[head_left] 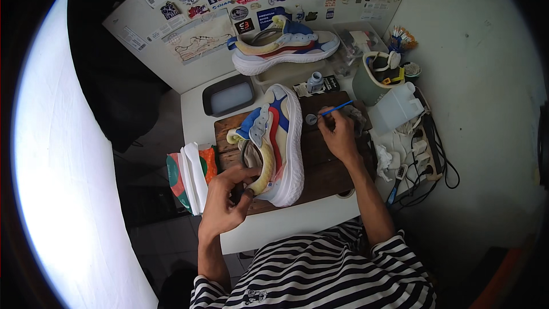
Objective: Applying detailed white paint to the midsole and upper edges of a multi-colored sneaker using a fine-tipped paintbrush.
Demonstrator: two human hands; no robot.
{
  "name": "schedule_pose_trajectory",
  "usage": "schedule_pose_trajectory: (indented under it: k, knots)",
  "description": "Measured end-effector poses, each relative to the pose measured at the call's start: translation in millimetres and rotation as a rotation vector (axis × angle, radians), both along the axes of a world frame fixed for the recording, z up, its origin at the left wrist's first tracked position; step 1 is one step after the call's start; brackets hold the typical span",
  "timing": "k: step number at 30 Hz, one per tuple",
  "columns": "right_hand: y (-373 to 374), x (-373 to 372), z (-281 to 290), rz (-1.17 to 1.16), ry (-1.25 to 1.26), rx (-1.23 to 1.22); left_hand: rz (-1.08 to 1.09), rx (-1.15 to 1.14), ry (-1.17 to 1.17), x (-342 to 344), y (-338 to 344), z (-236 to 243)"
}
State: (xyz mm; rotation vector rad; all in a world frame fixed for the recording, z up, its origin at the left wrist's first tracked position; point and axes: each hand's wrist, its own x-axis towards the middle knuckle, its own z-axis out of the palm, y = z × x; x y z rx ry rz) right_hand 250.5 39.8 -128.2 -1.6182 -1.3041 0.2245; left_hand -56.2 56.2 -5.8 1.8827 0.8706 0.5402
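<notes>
A multicoloured sneaker (292, 143) with a thick white sole lies tilted on a dark wooden board (326, 174), its toe pointing away from me. My left hand (226, 203) is closed on the yellow collar at its heel, fingers reaching into the opening. Between the fingers of my right hand (339, 133) is a thin brush with a blue handle (341, 107). Its lower end is close to a small round cap (311, 119) on the board; whether they touch I cannot tell. Behind the cap stands a small open bottle (315, 82). A crumpled grey cloth (355, 119) lies beside my right hand.
A matching sneaker (286, 54) rests at the back, near a grey tray (230, 98) of liquid. On the left is a pack of wipes (195, 177). At right are a tool bin (369, 84), a white jug (397, 109), a blue-handled scrub brush (396, 186) and a cabled power strip (430, 147).
</notes>
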Motion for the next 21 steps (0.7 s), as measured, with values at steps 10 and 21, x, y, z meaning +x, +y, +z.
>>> schedule_pose_trajectory:
  k: [10,21]
  knots:
    - [-1.9,-3.9,4.7,0.003,0.032,0.018,-0.032,-0.088,0.008,-2.7,-4.8,-13.0]
    - [-69.6,-65.1,80.8,0.355,0.785,0.336,-0.025,-0.255,-0.205,7.1,-1.0,-16.9]
